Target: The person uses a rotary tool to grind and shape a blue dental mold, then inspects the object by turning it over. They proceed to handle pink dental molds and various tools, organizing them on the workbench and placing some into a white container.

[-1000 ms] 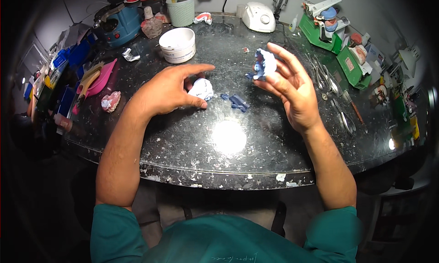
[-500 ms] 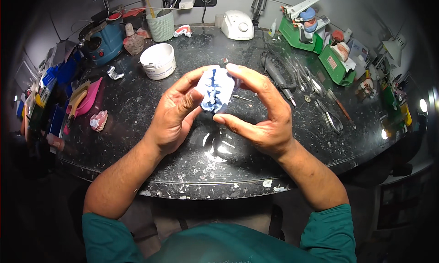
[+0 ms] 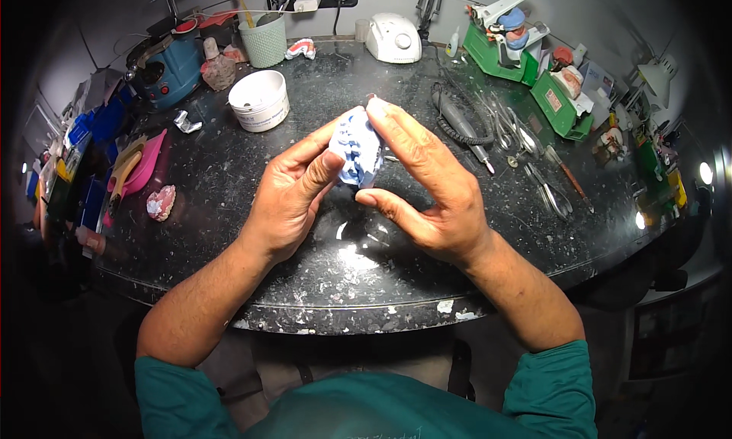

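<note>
A white-and-blue dental cast (image 3: pixel 357 145) is held up above the middle of the workbench, its toothed side partly showing. My left hand (image 3: pixel 288 191) grips it along the left side, thumb on the near face and fingers behind. My right hand (image 3: pixel 438 183) bridges its right side: the outstretched fingers rest at the top edge, while the thumb tip is at the bottom edge. The far side of the cast is hidden by my fingers.
Behind the cast stands a white tub (image 3: pixel 260 103). A pink-and-white dental model (image 3: pixel 161 202) lies at left, near a pink dustpan-like piece (image 3: pixel 146 168). On the right are a handpiece (image 3: pixel 460 122), several metal tools (image 3: pixel 547 189) and green bins (image 3: pixel 560 107). A white control unit (image 3: pixel 393 39) sits at the back.
The cast has turned and looks narrower, showing more of its side. My right fingers have straightened and drawn closer to it. My left hand keeps its hold.
</note>
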Action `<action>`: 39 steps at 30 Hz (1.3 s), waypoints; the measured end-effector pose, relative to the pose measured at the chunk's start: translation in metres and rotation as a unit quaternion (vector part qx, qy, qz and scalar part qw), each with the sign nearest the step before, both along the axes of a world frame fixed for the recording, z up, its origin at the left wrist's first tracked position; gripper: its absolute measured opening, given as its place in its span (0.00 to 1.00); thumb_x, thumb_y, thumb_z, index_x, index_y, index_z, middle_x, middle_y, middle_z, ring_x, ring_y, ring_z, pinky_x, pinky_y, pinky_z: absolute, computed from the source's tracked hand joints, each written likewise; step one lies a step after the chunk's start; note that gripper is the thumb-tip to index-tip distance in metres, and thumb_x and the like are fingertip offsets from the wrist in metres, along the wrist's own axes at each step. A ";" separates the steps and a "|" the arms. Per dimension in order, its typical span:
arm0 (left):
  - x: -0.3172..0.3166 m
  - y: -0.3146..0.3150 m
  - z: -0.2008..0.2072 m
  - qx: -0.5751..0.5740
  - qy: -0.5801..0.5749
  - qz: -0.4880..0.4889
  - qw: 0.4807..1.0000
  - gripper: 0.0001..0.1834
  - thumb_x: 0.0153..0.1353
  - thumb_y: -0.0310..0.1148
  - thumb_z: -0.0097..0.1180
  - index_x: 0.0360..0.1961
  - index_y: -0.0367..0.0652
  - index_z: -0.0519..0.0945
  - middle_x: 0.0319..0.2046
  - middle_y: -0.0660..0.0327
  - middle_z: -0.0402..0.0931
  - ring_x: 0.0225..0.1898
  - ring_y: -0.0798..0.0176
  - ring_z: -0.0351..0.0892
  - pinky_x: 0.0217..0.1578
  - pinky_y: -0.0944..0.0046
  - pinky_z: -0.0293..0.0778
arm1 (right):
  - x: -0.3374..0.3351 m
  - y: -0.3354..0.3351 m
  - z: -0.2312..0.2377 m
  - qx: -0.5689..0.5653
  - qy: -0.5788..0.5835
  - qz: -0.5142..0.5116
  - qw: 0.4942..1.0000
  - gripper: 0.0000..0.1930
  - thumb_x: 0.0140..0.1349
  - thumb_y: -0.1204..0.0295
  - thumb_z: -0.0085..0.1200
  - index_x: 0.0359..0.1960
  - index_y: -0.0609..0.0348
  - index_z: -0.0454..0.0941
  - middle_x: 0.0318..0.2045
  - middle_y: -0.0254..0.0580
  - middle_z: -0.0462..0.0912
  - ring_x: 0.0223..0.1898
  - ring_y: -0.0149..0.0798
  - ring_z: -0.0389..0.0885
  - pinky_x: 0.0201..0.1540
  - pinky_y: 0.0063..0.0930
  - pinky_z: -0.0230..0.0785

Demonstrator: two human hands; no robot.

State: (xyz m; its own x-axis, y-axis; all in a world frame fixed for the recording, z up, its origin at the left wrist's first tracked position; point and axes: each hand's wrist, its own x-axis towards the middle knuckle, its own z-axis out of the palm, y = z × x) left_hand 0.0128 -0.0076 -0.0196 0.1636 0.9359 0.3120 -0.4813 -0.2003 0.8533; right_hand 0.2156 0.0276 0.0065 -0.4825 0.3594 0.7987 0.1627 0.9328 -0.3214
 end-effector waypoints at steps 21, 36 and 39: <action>-0.010 -0.005 0.014 0.247 0.231 0.084 0.937 0.33 0.54 0.17 0.67 0.64 0.30 0.73 0.61 0.49 0.75 0.64 0.56 0.74 0.67 0.57 0.69 | 0.017 0.008 0.011 -0.023 0.028 0.036 0.999 0.37 0.41 0.61 0.81 0.55 0.64 0.83 0.47 0.48 0.87 0.48 0.43 0.86 0.53 0.34 0.78; -0.008 -0.006 0.010 0.271 0.228 0.108 0.929 0.38 0.47 0.13 0.65 0.64 0.31 0.74 0.60 0.48 0.77 0.64 0.55 0.76 0.69 0.56 0.67 | 0.017 0.009 0.011 0.023 0.041 0.057 0.997 0.35 0.42 0.64 0.80 0.55 0.63 0.83 0.46 0.48 0.86 0.46 0.42 0.86 0.50 0.32 0.79; -0.008 -0.005 0.012 0.301 0.246 0.118 0.914 0.40 0.44 0.13 0.66 0.64 0.31 0.73 0.60 0.49 0.77 0.64 0.55 0.75 0.69 0.56 0.67 | 0.016 0.010 0.009 0.018 0.042 0.055 0.997 0.35 0.43 0.64 0.80 0.55 0.63 0.83 0.46 0.48 0.86 0.46 0.43 0.86 0.50 0.32 0.79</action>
State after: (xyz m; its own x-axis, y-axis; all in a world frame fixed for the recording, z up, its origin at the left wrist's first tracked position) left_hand 0.0050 -0.0129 -0.0075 0.2381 0.6464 0.7249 0.0487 -0.7534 0.6558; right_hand 0.2314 0.0380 0.0155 -0.4490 0.2785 0.8490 0.0325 0.9546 -0.2960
